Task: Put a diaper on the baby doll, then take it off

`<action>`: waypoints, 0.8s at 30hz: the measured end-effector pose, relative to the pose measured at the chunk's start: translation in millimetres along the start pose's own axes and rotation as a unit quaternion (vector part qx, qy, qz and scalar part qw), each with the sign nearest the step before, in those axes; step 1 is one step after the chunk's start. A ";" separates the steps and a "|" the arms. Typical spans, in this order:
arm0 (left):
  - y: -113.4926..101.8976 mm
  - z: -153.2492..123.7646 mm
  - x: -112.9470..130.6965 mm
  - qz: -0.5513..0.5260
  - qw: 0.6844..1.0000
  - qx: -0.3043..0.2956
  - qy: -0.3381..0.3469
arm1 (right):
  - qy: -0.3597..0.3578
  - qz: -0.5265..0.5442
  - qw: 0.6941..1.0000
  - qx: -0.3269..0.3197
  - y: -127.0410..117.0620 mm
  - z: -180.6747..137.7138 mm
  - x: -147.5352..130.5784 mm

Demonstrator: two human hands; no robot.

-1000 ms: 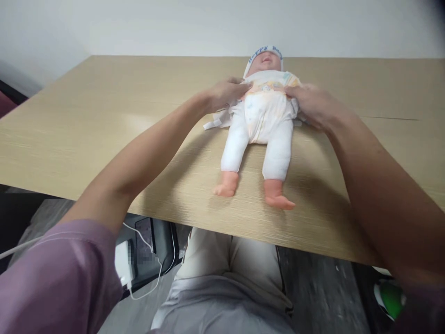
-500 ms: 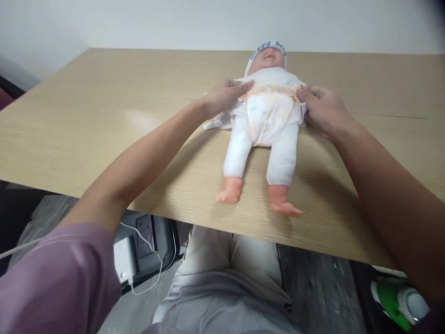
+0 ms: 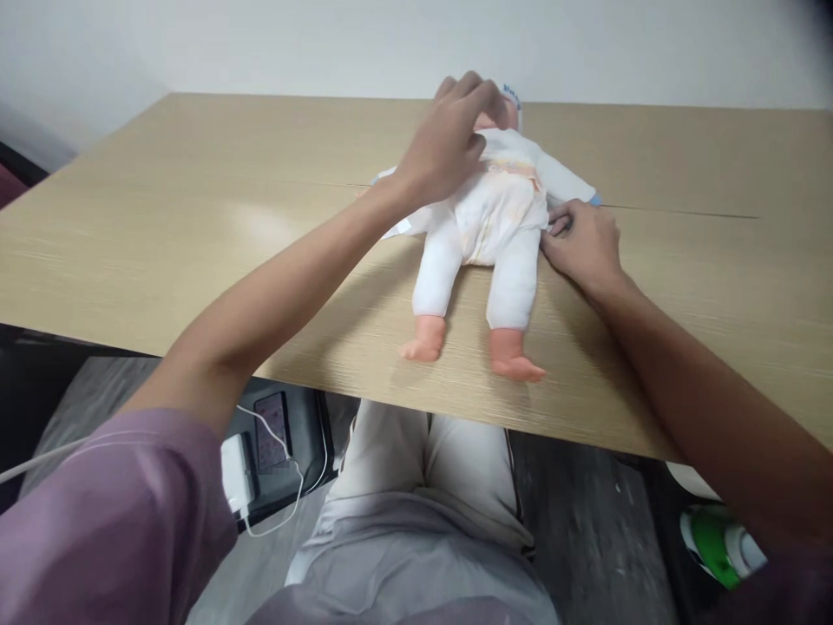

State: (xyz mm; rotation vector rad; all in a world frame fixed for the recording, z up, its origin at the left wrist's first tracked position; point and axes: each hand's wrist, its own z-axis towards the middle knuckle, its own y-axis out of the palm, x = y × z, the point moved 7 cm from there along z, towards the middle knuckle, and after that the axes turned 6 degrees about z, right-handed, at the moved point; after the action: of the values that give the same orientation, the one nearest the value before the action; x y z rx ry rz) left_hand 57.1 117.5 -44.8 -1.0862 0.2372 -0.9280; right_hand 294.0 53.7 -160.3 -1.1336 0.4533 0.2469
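Note:
A baby doll (image 3: pixel 514 291) in white clothes lies on its back, feet towards me. Around its hips is a white diaper (image 3: pixel 498 213) with an orange-patterned waistband. My left hand (image 3: pixel 449 139) hovers over the doll's chest and hides much of its head; the fingers are bent and apart from the thumb, with nothing visible in them. At the doll's hip on the right side, my right hand (image 3: pixel 582 243) has thumb and fingers pinched on the diaper's side edge. A white tab of the diaper (image 3: pixel 407 227) sticks out on the left, partly behind my left forearm.
The doll rests on a wooden table (image 3: pixel 195 243) that backs onto a pale wall (image 3: pixel 325 48). Below the near edge are a phone (image 3: pixel 272 430), a white charger (image 3: pixel 235 473) with a cable, and a green and white object (image 3: pixel 716 542) at the lower right.
My left hand has come off the diaper's waistband and risen over the doll's chest and face. My right hand has slid down from the waistband to the hip, baring the doll's sleeve.

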 end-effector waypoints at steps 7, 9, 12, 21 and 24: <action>35.5 -5.6 32.6 -0.025 0.985 -0.121 0.123 | 0.077 0.016 0.997 0.002 4.7 3.7 12.2; 41.0 -8.3 27.1 -0.023 0.986 -0.122 0.113 | 0.071 0.015 0.997 0.005 6.1 5.3 13.3; 44.3 -9.2 18.2 -0.026 0.986 -0.131 0.095 | 0.061 0.029 0.998 0.005 7.8 8.8 16.5; 45.9 6.7 14.5 0.015 0.991 -0.128 0.044 | 0.089 0.042 0.994 -0.052 16.7 18.6 25.2; 46.6 11.9 14.7 0.027 0.993 -0.117 0.012 | 0.092 0.048 0.992 -0.070 18.3 18.1 20.9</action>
State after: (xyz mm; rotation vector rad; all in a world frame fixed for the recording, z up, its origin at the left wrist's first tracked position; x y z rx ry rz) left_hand 97.7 121.1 -74.2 -1.2790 0.4012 -0.8789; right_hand 308.9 76.9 -178.7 -1.2797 0.6631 0.2634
